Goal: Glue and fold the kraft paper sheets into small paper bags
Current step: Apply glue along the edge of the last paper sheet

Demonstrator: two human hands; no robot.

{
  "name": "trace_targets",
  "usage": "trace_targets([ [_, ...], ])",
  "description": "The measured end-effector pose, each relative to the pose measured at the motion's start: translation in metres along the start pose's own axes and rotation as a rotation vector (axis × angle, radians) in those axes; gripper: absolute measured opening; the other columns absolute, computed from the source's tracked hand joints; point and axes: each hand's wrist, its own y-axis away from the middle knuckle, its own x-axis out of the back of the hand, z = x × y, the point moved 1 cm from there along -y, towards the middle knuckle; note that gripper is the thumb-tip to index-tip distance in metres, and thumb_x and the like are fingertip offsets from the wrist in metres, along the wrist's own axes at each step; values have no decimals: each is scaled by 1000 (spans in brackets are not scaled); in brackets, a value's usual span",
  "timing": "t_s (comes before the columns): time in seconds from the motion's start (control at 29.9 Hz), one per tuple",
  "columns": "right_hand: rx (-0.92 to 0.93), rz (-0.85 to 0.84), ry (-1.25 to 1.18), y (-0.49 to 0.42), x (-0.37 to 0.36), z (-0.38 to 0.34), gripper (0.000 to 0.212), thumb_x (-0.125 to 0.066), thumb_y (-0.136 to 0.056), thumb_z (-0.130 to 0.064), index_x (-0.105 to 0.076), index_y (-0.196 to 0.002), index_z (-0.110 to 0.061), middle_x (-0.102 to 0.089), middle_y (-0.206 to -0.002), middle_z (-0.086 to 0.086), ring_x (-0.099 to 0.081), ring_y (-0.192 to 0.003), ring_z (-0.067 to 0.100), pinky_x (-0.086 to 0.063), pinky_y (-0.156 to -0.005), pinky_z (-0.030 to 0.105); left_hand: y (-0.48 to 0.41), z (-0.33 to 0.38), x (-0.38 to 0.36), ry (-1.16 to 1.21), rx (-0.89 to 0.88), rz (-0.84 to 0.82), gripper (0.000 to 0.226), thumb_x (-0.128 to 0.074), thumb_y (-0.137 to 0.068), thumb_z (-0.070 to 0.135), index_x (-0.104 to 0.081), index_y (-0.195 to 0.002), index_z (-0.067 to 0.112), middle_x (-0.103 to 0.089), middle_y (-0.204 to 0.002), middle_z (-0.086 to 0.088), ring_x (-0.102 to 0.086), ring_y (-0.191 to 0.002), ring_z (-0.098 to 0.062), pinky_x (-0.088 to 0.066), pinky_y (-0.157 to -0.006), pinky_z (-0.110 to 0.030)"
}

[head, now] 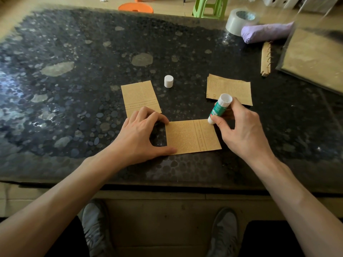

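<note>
A printed kraft paper sheet (193, 137) lies flat on the dark stone table (74, 80) in front of me. My left hand (141, 132) presses its left edge with thumb and fingertips. My right hand (239, 127) grips a green and white glue stick (220, 108), uncapped, its lower end touching the sheet's far right corner. The white cap (168, 81) stands upright further back. A second kraft piece (140, 99) lies behind my left hand. A small stack of kraft sheets (230, 89) lies behind my right hand.
At the back right are a roll of clear tape (239, 20), a purple folded umbrella (267, 32), a spiral-bound kraft pad (266, 59) and a clear-covered board (313, 58). Orange and green stools (207, 6) stand beyond the table. My shoes show below the front edge.
</note>
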Motion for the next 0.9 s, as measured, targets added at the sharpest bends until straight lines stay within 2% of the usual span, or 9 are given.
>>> trace_targets([
  [0.13,-86,116,-175,-2,7,4,30,-71,-98,-28,-61,-123,-15,-64,-110,-12,-64,-95,-5,-50,-83,6,0,0,1,2,0,-1,83,-65,-62,80,-49,-133,41,-37,-130,14,-34,-126,-8,-25,-106,-29],
  [0.2,-114,226,-301,-7,15,6,29,-70,-99,-28,-61,-122,-12,-68,-113,-6,-68,-101,0,-54,-86,13,-1,1,1,-1,0,-6,83,-65,-62,80,-48,-133,41,-37,-130,14,-34,-127,-9,-25,-106,-30],
  [0.27,-132,251,-404,-11,20,5,30,-72,-99,-24,-61,-123,-9,-69,-114,1,-70,-103,6,-56,-87,19,-1,1,2,-5,1,-15,83,-65,-62,79,-48,-134,41,-37,-130,14,-33,-127,-9,-25,-106,-30],
  [0.4,-108,78,-563,-7,7,-14,25,-74,-97,-22,-66,-117,-10,-72,-107,-2,-71,-100,7,-57,-86,22,-2,1,3,-8,4,-26,84,-64,-61,80,-47,-134,40,-36,-130,13,-32,-126,-8,-24,-105,-28],
  [0.53,19,-86,-486,-5,-15,-33,28,-75,-95,-24,-67,-120,-14,-69,-108,-10,-68,-103,2,-54,-86,15,-2,2,3,-2,-1,-20,84,-65,-61,79,-48,-134,40,-37,-129,12,-32,-124,-7,-24,-102,-28],
  [0.6,48,-135,-453,-5,-25,-39,32,-76,-94,-26,-66,-123,-20,-68,-112,-10,-67,-107,4,-55,-90,18,-1,2,3,-3,-3,-19,84,-64,-61,79,-48,-134,39,-37,-130,12,-31,-122,-7,-24,-102,-28],
  [0.67,47,-169,-436,-5,-32,-43,37,-77,-93,-28,-65,-128,-25,-67,-116,-13,-66,-111,4,-55,-93,20,-1,2,2,-5,-8,-13,85,-63,-61,79,-48,-134,39,-37,-130,11,-29,-121,-5,-24,-101,-28],
  [0.77,47,-185,-422,-5,-38,-47,44,-79,-92,-28,-62,-133,-27,-65,-118,-20,-64,-113,-2,-51,-94,12,-1,1,2,-6,-12,-5,84,-63,-62,79,-48,-134,40,-37,-129,12,-29,-121,-4,-23,-101,-27],
  [0.9,95,-167,-318,-5,-39,-51,38,-79,-92,-31,-63,-125,-24,-66,-115,-19,-64,-110,-5,-49,-92,8,-1,1,1,-11,-11,-1,84,-63,-62,80,-48,-134,40,-37,-129,12,-32,-124,-8,-23,-101,-27],
])
